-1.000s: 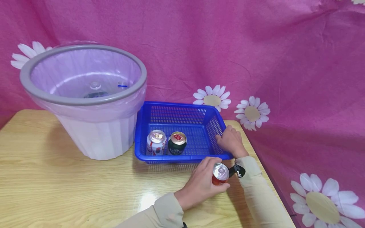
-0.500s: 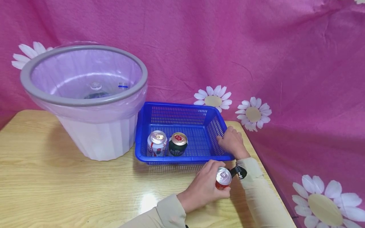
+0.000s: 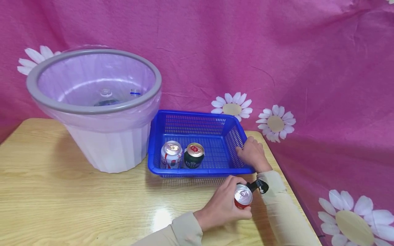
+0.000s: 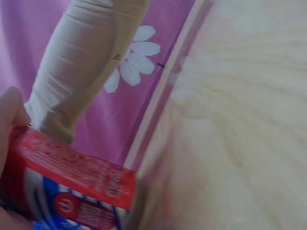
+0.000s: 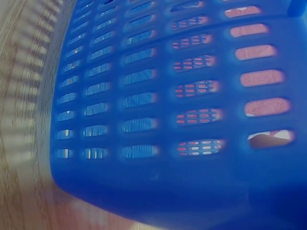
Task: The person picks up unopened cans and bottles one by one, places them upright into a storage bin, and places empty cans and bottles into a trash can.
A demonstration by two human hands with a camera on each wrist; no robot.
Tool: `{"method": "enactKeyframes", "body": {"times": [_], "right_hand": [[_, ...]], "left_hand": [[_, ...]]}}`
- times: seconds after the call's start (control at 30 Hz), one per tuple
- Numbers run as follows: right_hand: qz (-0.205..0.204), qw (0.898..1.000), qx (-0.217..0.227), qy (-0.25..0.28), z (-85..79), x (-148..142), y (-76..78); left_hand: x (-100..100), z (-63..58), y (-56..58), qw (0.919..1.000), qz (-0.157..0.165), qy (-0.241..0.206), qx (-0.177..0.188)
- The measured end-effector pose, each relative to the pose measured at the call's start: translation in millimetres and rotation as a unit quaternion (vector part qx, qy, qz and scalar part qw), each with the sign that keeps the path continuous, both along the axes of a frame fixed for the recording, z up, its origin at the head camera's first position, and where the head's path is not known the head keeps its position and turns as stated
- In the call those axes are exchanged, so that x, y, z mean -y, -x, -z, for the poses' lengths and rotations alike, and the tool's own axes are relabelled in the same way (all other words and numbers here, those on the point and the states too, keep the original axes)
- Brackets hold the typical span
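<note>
My left hand [image 3: 223, 206] grips a red drink can [image 3: 242, 198] with a silver top, in front of the basket's near right corner. In the left wrist view, blue and white stripes show on the side of this can [image 4: 72, 179]. With its thumb inside the rim, my right hand [image 3: 253, 154] holds the right side of a blue plastic basket [image 3: 197, 171]. Slotted basket wall [image 5: 163, 103] fills most of the right wrist view. Inside, at the near left, a white can [image 3: 171, 155] and a dark green can [image 3: 194, 156] stand upright side by side.
Left of the basket stands a tall white bin [image 3: 104, 147] with a grey rim and a clear liner; clear plastic bottles [image 3: 106, 97] lie inside it. The wooden table [image 3: 77, 201] ends at a right edge close beside my right arm. A pink flowered cloth [image 3: 197, 51] hangs behind.
My left hand has brought the red can slightly toward me and to the right, away from the basket's near rim. My right hand keeps its hold on the basket, which has stayed put.
</note>
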State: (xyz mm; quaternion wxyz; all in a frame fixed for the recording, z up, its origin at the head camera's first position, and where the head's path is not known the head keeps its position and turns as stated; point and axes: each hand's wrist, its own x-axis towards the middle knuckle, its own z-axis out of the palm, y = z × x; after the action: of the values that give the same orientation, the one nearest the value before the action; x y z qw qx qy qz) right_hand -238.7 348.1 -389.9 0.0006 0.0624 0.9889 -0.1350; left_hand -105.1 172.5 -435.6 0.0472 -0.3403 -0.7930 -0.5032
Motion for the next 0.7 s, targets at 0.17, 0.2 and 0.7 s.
{"method": "enactKeyframes", "body": {"times": [0.17,0.2,0.7], "right_hand": [[0.000,1.000,0.003,0.001,-0.1,0.0,-0.1],[0.001,1.000,0.003,0.001,-0.1,-0.1,-0.3],[0.010,1.000,0.012,0.004,-3.5,1.2,0.1]], "left_hand": [[-2.8,5.3,0.2,0.9987,0.005,-0.036,0.037],[-3.2,6.1,0.3,0.9985,0.006,-0.039,0.037],[-4.2,16.8,2.5,0.9983,0.000,-0.057,0.009]]}}
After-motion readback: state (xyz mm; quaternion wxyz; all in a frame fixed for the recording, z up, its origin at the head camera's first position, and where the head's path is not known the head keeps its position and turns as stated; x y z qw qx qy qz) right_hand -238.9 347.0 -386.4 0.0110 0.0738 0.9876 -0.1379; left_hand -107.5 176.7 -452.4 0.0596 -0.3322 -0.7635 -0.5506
